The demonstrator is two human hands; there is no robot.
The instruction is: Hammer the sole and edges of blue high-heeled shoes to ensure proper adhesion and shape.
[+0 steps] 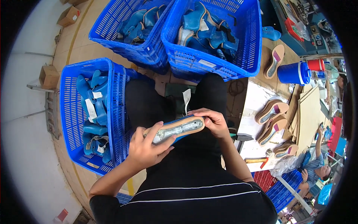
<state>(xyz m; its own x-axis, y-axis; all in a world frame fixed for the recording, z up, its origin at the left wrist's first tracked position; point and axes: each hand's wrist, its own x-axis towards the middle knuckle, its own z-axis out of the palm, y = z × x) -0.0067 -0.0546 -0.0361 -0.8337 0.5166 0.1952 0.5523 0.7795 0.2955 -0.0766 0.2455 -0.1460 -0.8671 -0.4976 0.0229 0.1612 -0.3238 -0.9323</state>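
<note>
Hands share one shoe last with tan insole over the lap: left hand has its grip closed round the heel end, right hand pinches the toe end. Blue crate sits just left.

At the right of the frame, a workbench bears stacked insoles, a hammer and a blue jug; three blue crates stand on the floor.
</note>
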